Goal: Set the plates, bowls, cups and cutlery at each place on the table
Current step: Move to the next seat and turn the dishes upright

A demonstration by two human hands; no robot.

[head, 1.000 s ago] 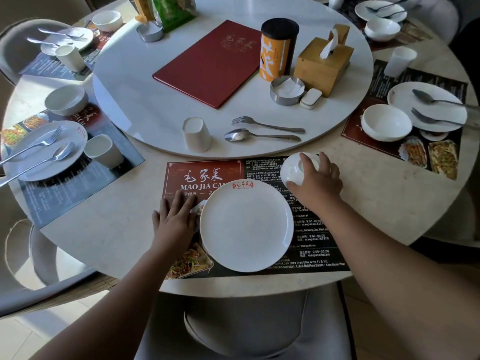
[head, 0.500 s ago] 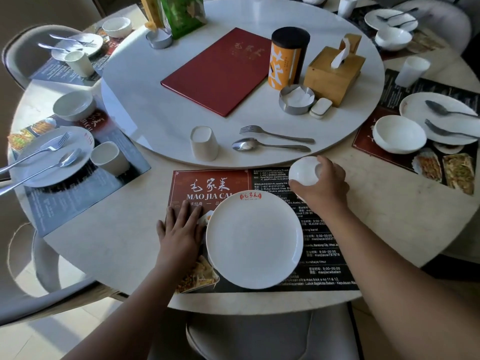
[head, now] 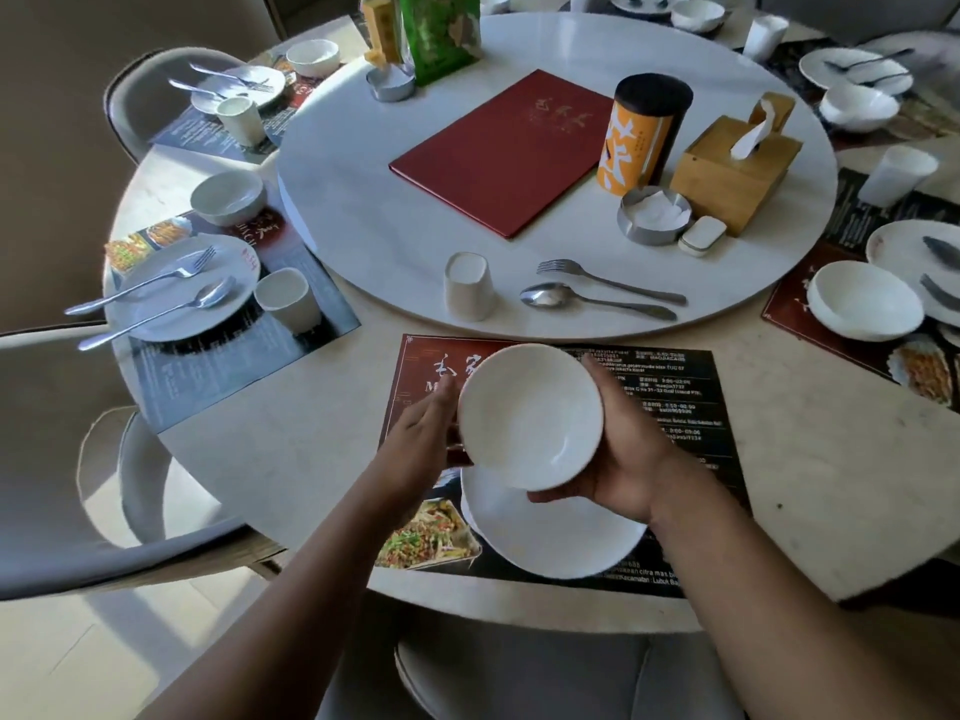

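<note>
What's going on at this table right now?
A person is setting the near place. Their right hand holds a white bowl in the air above the plate, which already lies on the placemat. The left hand is open, fingers straight, beside the bowl's left edge. A cup, fork and spoon sit on the turntable, not yet laid at this place.

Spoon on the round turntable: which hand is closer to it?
Right. The right hand, holding the bowl, is just below the spoon in view; the left hand is farther off, lower left.
</note>
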